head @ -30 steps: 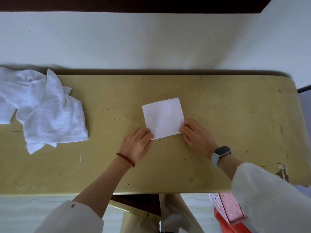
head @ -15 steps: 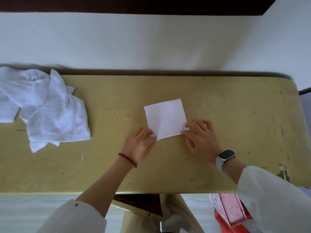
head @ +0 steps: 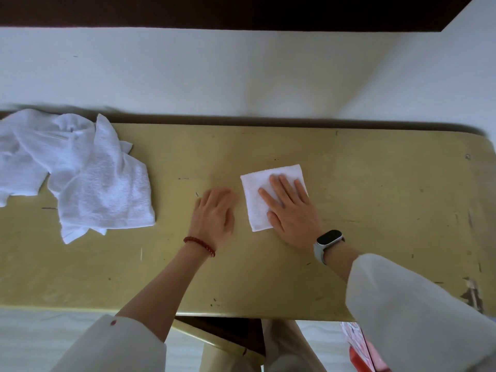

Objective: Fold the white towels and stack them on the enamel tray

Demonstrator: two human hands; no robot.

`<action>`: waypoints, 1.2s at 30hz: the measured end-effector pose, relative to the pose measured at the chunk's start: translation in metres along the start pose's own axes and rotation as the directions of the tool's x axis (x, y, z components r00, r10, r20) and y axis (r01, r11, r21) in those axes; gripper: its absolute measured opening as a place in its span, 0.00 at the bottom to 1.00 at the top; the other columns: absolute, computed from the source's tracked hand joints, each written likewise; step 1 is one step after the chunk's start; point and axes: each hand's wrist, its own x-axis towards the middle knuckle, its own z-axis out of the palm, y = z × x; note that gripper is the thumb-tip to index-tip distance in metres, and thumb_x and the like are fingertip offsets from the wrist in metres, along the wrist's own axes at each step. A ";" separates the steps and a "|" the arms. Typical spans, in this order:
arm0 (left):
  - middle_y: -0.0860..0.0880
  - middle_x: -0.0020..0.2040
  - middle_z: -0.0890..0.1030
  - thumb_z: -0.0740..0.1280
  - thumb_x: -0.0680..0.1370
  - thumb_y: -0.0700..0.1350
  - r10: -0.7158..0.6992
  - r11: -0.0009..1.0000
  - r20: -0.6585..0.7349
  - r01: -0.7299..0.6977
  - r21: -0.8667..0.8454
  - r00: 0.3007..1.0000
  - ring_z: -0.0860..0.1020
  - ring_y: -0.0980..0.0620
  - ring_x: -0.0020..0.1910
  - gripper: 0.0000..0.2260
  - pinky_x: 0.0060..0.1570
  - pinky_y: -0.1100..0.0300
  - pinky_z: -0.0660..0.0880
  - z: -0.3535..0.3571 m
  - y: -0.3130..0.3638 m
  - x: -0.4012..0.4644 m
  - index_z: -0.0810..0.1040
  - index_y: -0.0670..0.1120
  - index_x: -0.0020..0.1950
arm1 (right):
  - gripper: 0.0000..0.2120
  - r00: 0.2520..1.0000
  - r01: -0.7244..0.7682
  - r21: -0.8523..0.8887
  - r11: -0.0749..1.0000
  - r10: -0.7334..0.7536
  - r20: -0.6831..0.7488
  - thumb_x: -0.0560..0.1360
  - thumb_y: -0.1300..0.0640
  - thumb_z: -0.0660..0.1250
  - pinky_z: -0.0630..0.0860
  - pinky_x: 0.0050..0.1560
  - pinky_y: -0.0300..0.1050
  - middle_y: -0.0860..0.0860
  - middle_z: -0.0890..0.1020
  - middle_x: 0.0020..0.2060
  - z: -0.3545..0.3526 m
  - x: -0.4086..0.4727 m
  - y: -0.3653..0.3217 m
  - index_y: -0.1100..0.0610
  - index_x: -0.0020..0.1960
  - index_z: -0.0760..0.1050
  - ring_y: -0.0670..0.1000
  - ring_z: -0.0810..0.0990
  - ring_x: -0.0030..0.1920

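A small folded white towel (head: 257, 196) lies square on the yellow table (head: 375, 210), a little right of centre. My right hand (head: 291, 210) lies flat on it with straight, spread fingers, pressing it down. My left hand (head: 214, 213) is just left of the towel, off it, palm down near the table with its fingers blurred. A heap of unfolded white towels (head: 80, 173) sits at the table's far left, partly past the frame's edge. No enamel tray is in view.
A white wall (head: 241, 76) runs right behind the table. The table's right end is rounded and its paint is chipped near the front right corner (head: 472, 294). Something pink and red (head: 359, 350) shows below the front edge at the right.
My right hand slid from the towel's near right corner onto its top and now presses flat. My left hand let go of the near left corner and moved left, off the towel.
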 end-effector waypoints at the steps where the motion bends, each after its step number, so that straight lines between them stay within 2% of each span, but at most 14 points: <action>1: 0.43 0.52 0.79 0.55 0.69 0.41 0.002 1.000 0.018 -0.003 0.016 1.000 0.68 0.48 0.51 0.15 0.47 0.51 0.74 0.000 -0.004 0.004 0.74 0.48 0.53 | 0.23 1.000 0.005 0.002 1.000 -0.005 0.000 0.77 0.51 0.50 0.56 0.69 0.61 0.61 0.65 0.70 0.000 -0.001 0.001 0.55 0.70 0.62 0.61 0.63 0.71; 6: 0.39 0.62 0.75 0.54 0.70 0.41 0.068 0.996 0.139 -0.075 0.044 0.988 0.63 0.44 0.62 0.20 0.55 0.44 0.68 0.003 -0.010 0.022 0.71 0.55 0.60 | 0.23 1.000 0.012 0.020 1.000 -0.012 0.007 0.78 0.50 0.48 0.54 0.68 0.61 0.61 0.64 0.71 0.002 0.000 0.002 0.54 0.71 0.60 0.60 0.58 0.72; 9: 0.39 0.64 0.73 0.53 0.73 0.42 0.077 0.989 0.196 -0.100 0.106 0.977 0.63 0.41 0.65 0.19 0.58 0.41 0.67 0.006 -0.011 0.030 0.72 0.55 0.60 | 0.23 1.000 0.023 0.019 1.000 -0.023 0.017 0.78 0.50 0.47 0.54 0.68 0.62 0.61 0.63 0.71 0.002 -0.001 0.004 0.53 0.72 0.59 0.60 0.56 0.72; 14: 0.41 0.65 0.73 0.55 0.75 0.46 0.072 0.981 0.216 -0.107 0.160 0.974 0.67 0.38 0.65 0.15 0.61 0.42 0.66 0.004 -0.024 0.035 0.74 0.53 0.59 | 0.23 1.000 0.017 0.039 0.999 -0.017 -0.001 0.77 0.50 0.49 0.55 0.68 0.62 0.61 0.64 0.71 0.001 0.000 0.003 0.53 0.71 0.60 0.60 0.56 0.72; 18: 0.39 0.65 0.72 0.54 0.76 0.50 -0.038 0.967 0.244 -0.026 0.253 0.969 0.70 0.35 0.64 0.18 0.61 0.40 0.66 0.000 -0.027 0.035 0.73 0.52 0.63 | 0.23 1.000 0.005 0.050 0.999 -0.006 0.010 0.77 0.50 0.49 0.54 0.68 0.62 0.60 0.63 0.71 0.001 0.000 0.002 0.53 0.71 0.61 0.59 0.55 0.72; 21: 0.40 0.65 0.73 0.54 0.74 0.46 -0.086 0.982 0.199 0.050 0.181 0.976 0.71 0.39 0.64 0.20 0.62 0.41 0.67 -0.005 -0.017 0.036 0.75 0.48 0.63 | 0.22 1.000 0.004 0.046 0.999 -0.005 0.015 0.78 0.50 0.47 0.54 0.69 0.62 0.60 0.63 0.71 0.001 0.001 0.002 0.52 0.71 0.61 0.59 0.56 0.72; 23: 0.42 0.64 0.75 0.54 0.74 0.44 -0.016 0.988 0.184 -0.013 0.154 0.983 0.72 0.42 0.65 0.19 0.63 0.42 0.67 -0.005 -0.004 0.036 0.74 0.45 0.63 | 0.23 1.000 0.001 0.053 0.999 -0.002 0.022 0.78 0.50 0.49 0.54 0.69 0.62 0.60 0.63 0.71 0.000 0.001 0.002 0.53 0.71 0.61 0.59 0.56 0.72; 26: 0.44 0.64 0.76 0.52 0.77 0.45 0.099 0.966 0.291 -0.162 0.203 0.952 0.72 0.45 0.65 0.19 0.63 0.39 0.65 0.007 0.018 0.034 0.73 0.41 0.64 | 0.24 0.999 -0.016 0.084 0.996 0.013 0.038 0.77 0.52 0.50 0.52 0.70 0.60 0.60 0.63 0.71 -0.002 0.000 0.001 0.57 0.72 0.59 0.58 0.55 0.73; 28: 0.43 0.66 0.74 0.48 0.79 0.47 0.022 0.960 0.364 -0.121 0.252 0.931 0.71 0.46 0.66 0.22 0.62 0.37 0.63 0.014 0.024 0.031 0.71 0.39 0.66 | 0.25 0.999 -0.037 0.105 0.994 0.033 0.044 0.76 0.54 0.50 0.49 0.72 0.56 0.61 0.64 0.71 -0.004 0.000 0.002 0.62 0.71 0.58 0.57 0.55 0.73; 30: 0.42 0.68 0.72 0.49 0.78 0.50 -0.073 0.948 0.397 -0.060 0.313 0.915 0.71 0.45 0.66 0.24 0.62 0.37 0.62 0.019 0.020 0.027 0.67 0.38 0.69 | 0.25 0.997 -0.061 0.126 0.990 0.054 0.056 0.76 0.56 0.50 0.48 0.72 0.53 0.62 0.65 0.70 -0.005 0.001 0.004 0.66 0.70 0.59 0.56 0.56 0.72; 33: 0.42 0.69 0.70 0.51 0.76 0.54 -0.125 0.935 0.403 -0.028 0.354 0.907 0.69 0.44 0.68 0.28 0.64 0.38 0.60 0.021 0.011 0.021 0.64 0.39 0.70 | 0.26 0.990 -0.129 0.116 0.985 0.121 0.073 0.76 0.54 0.50 0.48 0.72 0.53 0.62 0.64 0.70 -0.007 -0.001 0.002 0.66 0.70 0.58 0.56 0.57 0.72; 36: 0.41 0.70 0.69 0.50 0.76 0.54 -0.147 0.940 0.377 0.010 0.341 0.915 0.67 0.44 0.69 0.29 0.65 0.38 0.56 0.016 0.013 0.021 0.65 0.37 0.70 | 0.24 0.978 -0.209 0.118 0.971 0.208 0.024 0.76 0.55 0.49 0.49 0.73 0.54 0.61 0.66 0.70 -0.013 0.000 0.000 0.66 0.69 0.61 0.57 0.61 0.72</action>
